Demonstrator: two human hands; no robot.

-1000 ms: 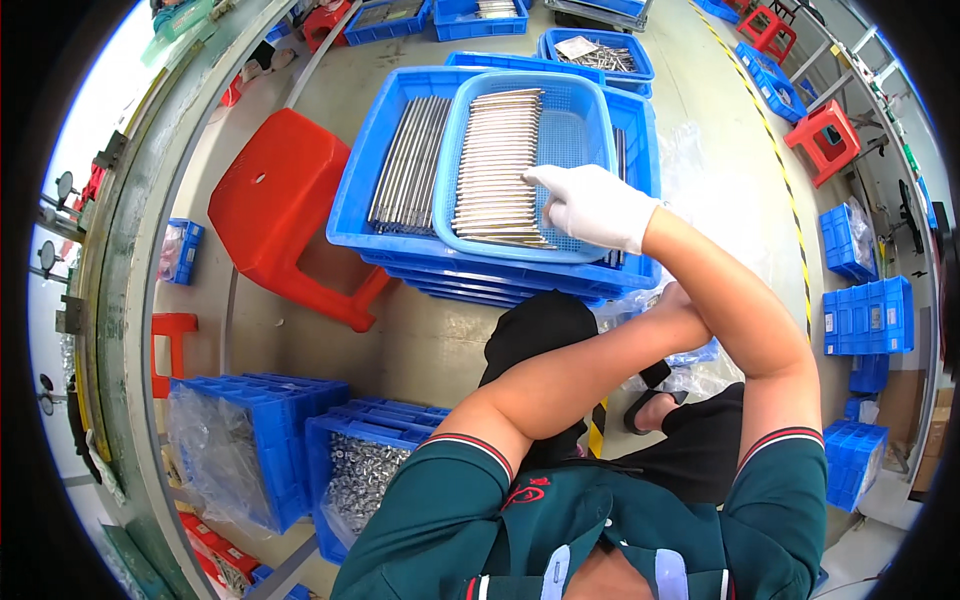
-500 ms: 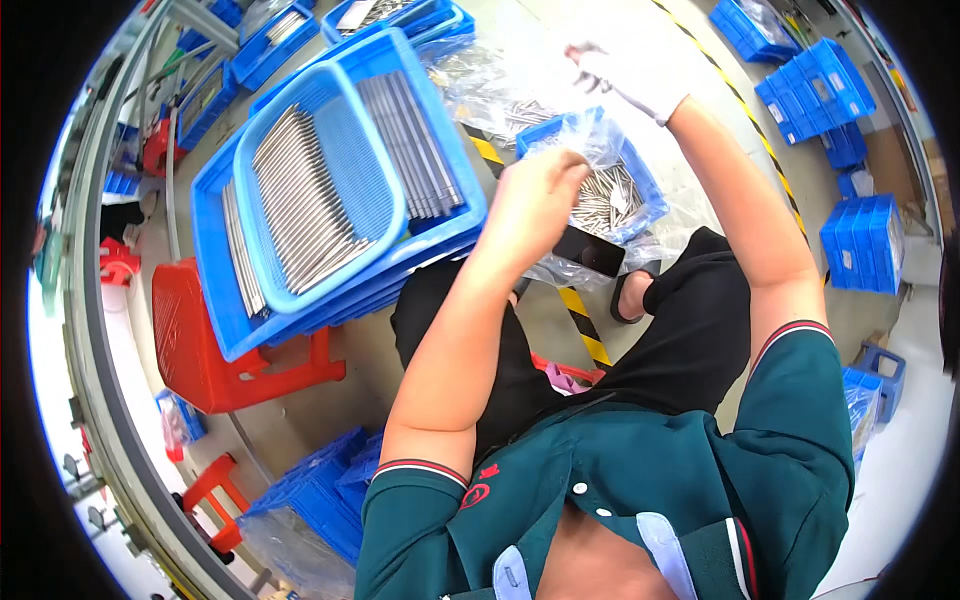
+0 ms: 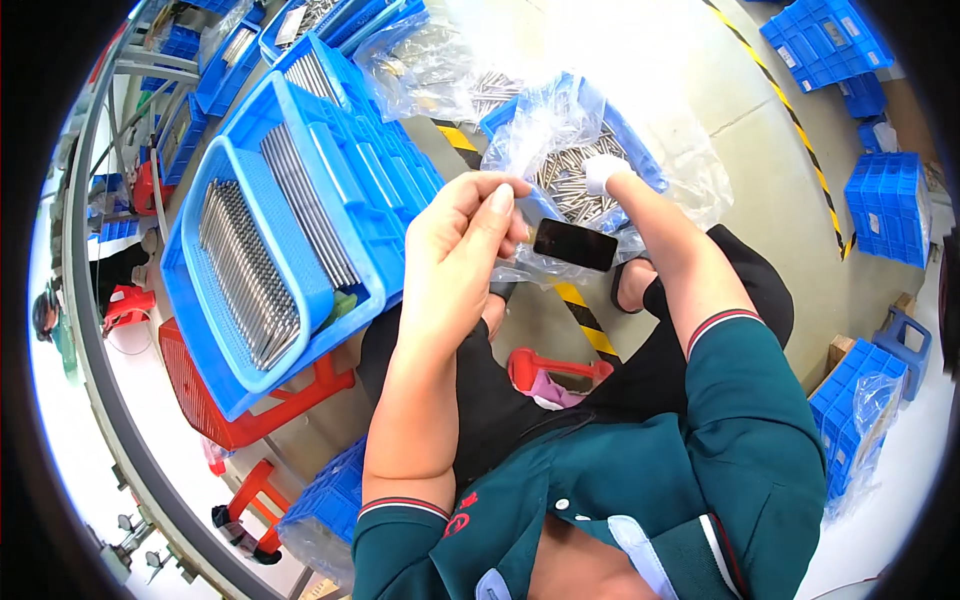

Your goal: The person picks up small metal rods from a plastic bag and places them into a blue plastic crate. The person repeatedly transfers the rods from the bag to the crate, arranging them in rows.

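At the bin (image 3: 643,160), your right hand (image 3: 603,174) has dropped to the pins (image 3: 562,180), moving work there. Left of it, your left hand (image 3: 455,245) curls; I can't tell either grip.

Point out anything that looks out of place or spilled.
A black phone-like slab lies by the near edge of the blue bin of metal pins, odd among parts. A small pile of similar pieces lies outside that bin, possibly spilled.
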